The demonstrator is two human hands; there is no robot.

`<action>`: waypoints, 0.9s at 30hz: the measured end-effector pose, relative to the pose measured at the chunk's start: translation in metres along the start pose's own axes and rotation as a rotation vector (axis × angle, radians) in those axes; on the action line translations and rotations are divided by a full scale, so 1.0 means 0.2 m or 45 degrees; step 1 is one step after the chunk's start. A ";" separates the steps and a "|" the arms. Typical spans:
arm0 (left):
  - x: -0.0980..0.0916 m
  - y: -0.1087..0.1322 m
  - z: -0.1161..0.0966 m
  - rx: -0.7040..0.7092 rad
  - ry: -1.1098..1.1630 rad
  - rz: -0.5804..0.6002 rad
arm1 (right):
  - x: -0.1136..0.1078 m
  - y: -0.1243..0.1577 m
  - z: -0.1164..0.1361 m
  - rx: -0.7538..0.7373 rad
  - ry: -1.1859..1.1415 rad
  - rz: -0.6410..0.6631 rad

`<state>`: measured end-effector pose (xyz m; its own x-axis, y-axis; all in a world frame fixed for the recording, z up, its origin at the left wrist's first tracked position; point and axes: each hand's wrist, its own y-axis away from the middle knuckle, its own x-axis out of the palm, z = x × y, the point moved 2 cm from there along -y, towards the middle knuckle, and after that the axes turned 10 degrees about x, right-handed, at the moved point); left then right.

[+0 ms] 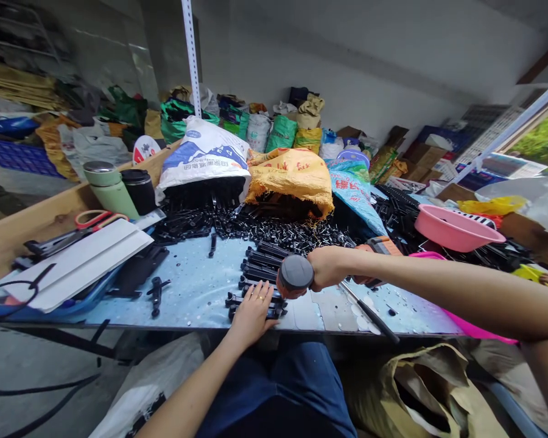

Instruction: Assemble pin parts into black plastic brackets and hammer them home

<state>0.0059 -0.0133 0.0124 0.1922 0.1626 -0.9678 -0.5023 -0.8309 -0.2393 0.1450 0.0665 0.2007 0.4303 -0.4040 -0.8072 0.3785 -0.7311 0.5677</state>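
Note:
My right hand (325, 267) is wrapped around the handle of an orange and black cordless drill (296, 274). The drill's round dark rear end faces up toward me, and its tip is hidden beneath. Part of its orange and grey base (383, 246) shows beyond my forearm. My left hand (254, 307) rests with fingers stretched out on a row of black plastic parts (260, 261), just left of the drill. These long parts lie side by side near the table's front edge. A single black part (156, 295) lies apart on the left.
Loose black parts and screws (274, 234) heap up before white (205, 152), orange (290, 176) and blue (354, 191) sacks. A dark rod-like tool (369, 313) lies right of the drill. A pink basin (456, 228) stands right; a tray with white boards (82, 261) sits left.

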 end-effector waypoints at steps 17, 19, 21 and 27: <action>0.06 0.01 0.05 0.102 -0.112 -0.178 | 0.36 0.14 -0.25 0.021 -0.869 0.040; 0.04 0.01 0.03 0.160 -0.105 -0.258 | 0.47 0.17 -0.43 0.120 -1.141 -0.050; 0.01 0.01 0.00 0.194 -0.051 -0.346 | 0.55 0.18 -0.63 0.315 -1.330 -0.234; -0.02 -0.01 -0.05 0.117 0.140 -0.546 | 0.61 0.25 -1.16 1.016 -1.330 -0.536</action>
<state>0.0150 -0.0179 0.0181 0.4855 0.4200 -0.7668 -0.4296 -0.6493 -0.6276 0.4057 0.1082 0.1675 -0.5411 -0.0376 -0.8401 -0.3949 -0.8707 0.2933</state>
